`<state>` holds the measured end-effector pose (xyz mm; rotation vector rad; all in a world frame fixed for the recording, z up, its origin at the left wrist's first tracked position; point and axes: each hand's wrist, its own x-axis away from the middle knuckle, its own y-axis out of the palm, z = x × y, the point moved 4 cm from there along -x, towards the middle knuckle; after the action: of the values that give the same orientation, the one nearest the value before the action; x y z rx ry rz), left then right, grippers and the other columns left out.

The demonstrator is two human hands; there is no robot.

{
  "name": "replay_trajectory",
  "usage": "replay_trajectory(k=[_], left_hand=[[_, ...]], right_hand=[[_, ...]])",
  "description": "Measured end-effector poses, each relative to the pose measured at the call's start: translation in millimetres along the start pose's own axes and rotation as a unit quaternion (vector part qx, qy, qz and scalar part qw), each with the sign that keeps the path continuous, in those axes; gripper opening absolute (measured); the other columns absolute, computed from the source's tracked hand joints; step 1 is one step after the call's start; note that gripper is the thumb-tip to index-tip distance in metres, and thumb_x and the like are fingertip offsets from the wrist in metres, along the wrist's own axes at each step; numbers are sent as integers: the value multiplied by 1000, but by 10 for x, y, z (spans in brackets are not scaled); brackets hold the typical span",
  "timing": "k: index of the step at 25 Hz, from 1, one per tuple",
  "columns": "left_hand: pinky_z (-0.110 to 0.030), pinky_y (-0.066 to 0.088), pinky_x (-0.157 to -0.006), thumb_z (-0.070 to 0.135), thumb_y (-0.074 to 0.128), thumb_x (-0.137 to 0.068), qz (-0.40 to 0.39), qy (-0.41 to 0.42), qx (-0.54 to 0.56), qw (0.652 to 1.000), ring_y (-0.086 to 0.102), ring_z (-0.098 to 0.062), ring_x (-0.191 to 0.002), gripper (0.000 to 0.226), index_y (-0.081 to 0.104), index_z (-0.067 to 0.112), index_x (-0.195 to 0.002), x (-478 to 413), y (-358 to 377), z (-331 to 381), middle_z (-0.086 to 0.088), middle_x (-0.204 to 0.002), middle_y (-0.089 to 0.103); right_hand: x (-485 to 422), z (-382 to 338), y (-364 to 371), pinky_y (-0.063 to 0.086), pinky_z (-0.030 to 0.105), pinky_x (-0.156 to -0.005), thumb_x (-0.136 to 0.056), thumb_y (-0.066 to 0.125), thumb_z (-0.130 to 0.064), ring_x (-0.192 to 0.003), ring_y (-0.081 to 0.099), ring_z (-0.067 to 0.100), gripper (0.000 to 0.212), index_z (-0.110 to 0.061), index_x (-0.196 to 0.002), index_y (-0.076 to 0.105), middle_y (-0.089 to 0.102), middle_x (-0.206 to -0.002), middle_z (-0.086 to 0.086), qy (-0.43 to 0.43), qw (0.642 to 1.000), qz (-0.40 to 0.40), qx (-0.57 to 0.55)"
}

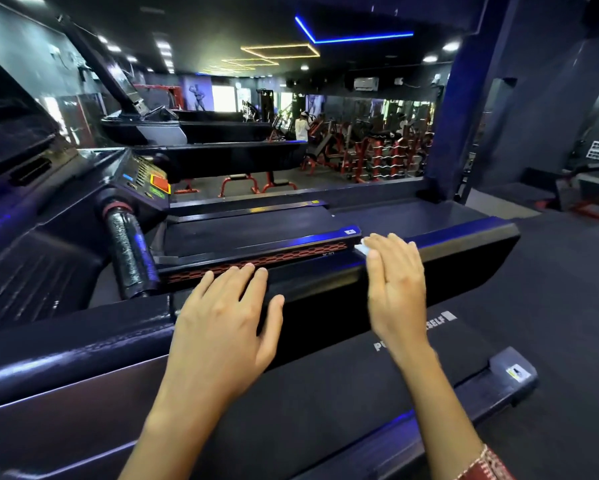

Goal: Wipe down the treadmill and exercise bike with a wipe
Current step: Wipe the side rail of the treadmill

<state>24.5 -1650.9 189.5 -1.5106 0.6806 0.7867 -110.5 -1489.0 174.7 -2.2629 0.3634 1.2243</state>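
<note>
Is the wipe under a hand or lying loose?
Under. The right hand presses flat on the wipe; only a white corner shows.

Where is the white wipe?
In the head view, right of centre: the wipe peeks out from under the fingertips of the right hand, pressed on the treadmill's side rail, beside the red-patterned strip.

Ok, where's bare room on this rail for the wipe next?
The side rail is bare from the right hand to its right end, and in the gap between the hands. The belt nearer you is bare. Crowded leftward: the left hand, then the handle grip.
</note>
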Motion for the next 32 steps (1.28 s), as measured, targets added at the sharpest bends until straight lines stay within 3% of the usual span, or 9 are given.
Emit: replay_trajectory(k=[2, 4, 6, 10, 12, 16, 21, 27, 32], left_hand=[[-44, 49, -88, 31, 43, -88, 5, -4, -7, 1000, 67, -32, -94, 45, 70, -1, -105, -41, 64, 85, -16, -105, 70], [-45, 50, -88, 31, 43, -88, 10, -1, -7, 1000, 68, -32, -94, 46, 70, -2, -104, -75, 110, 171, -17, -105, 70], [-45, 50, -88, 31, 44, -88, 16, 1, -10, 1000, 68, -33, -95, 45, 70, -1, -104, -117, 162, 261, -17, -105, 70], [-42, 40, -94, 32, 44, -88, 19, 3, -20, 1000, 67, -34, -97, 45, 70, -1, -105, -206, 301, 514, -17, -106, 69], [-40, 35, -94, 31, 44, -88, 23, 6, -23, 999, 67, -34, -97, 45, 70, -2, -104, -293, 400, 689, -18, -106, 69], [-38, 35, -93, 30, 44, -88, 26, 9, -22, 999, 68, -33, -96, 44, 70, -2, -104, -379, 485, 823, -18, -105, 69], [-43, 43, -94, 31, 44, -89, 25, -6, -30, 999, 67, -32, -100, 44, 70, -1, -106, -410, 569, 947, -16, -108, 69], [-40, 36, -95, 31, 45, -89, 22, 13, -25, 999, 67, -33, -100, 44, 70, 0, -107, -532, 727, 1179, -17, -109, 69], [-41, 36, -97, 32, 44, -89, 8, 31, -28, 999, 65, -33, -103, 46, 68, 0, -111, -602, 857, 1375, -17, -112, 67]], right_hand=[[130, -251, 136, 21, 30, -112, -100, 33, -26, -114, 53, 26, 42, -5, -109, 68, 66, -115, 8, -45, 999, -30, -6], [279, -405, 144, 27, 34, -112, -103, 31, -25, -121, 52, 25, 43, -3, -118, 65, 63, -124, 9, -179, 981, -68, -44], [154, -33, 55, 30, 36, -111, -104, 30, -24, -122, 52, 25, 43, -4, -121, 64, 62, -127, 10, -226, 971, -68, -28], [-208, 876, -184, 19, 28, -114, -101, 32, -25, -122, 51, 28, 44, -1, -114, 66, 64, -120, 10, 41, 999, 32, -15], [-214, 633, -109, 23, 33, -112, -100, 33, -24, -114, 54, 30, 41, -2, -110, 67, 66, -112, 11, 17, 1000, 11, -5], [-12, 349, -96, 31, 39, -110, -103, 31, -25, -122, 53, 25, 43, -4, -120, 64, 62, -126, 8, -205, 975, -81, -39], [-450, 1320, -334, 16, 27, -114, -100, 32, -28, -122, 52, 29, 44, -6, -111, 68, 65, -118, 9, 37, 999, 14, -8], [-223, 869, -211, 32, 40, -111, -104, 32, -26, -123, 53, 25, 43, -5, -122, 64, 61, -128, 8, -234, 969, -68, -28], [-608, 1777, -434, 15, 34, -115, -101, 31, -26, -125, 49, 31, 44, -2, -114, 65, 64, -121, 13, 28, 999, 32, 13]])
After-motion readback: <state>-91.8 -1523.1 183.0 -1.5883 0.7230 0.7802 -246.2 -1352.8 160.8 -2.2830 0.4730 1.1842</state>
